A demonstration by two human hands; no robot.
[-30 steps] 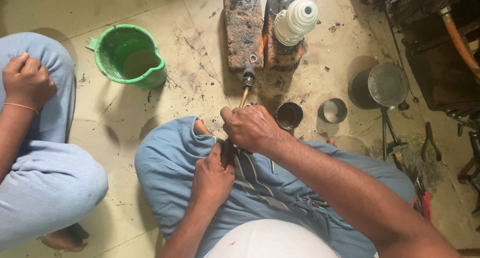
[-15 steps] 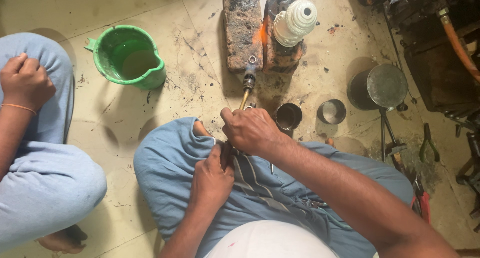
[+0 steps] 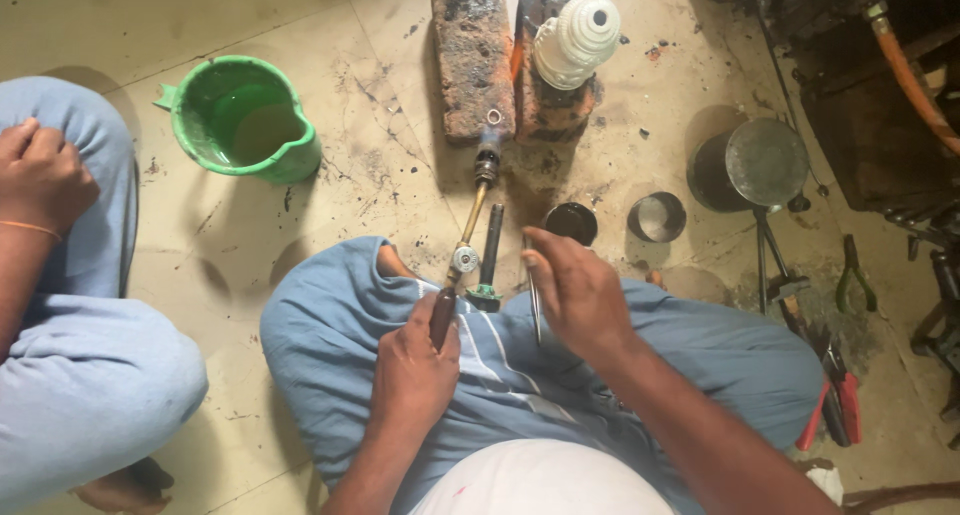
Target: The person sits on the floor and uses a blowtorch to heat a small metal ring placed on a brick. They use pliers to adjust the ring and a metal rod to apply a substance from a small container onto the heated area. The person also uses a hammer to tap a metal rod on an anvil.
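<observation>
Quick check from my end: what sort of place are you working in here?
Probably a small floor-level metalwork or repair workshop: a gas torch in the left hand points at scorched bricks on a stained floor, with pliers and small metal cups nearby.

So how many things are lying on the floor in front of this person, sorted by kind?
Bricks: 2
Green jugs: 1
White ribbed caps: 1
Small round tins: 2
Larger metal pots: 1
Green-handled pliers: 1
Red-handled pliers: 1
Total: 9
The left hand grips a blowtorch; the right hand holds thin tweezers.
</observation>
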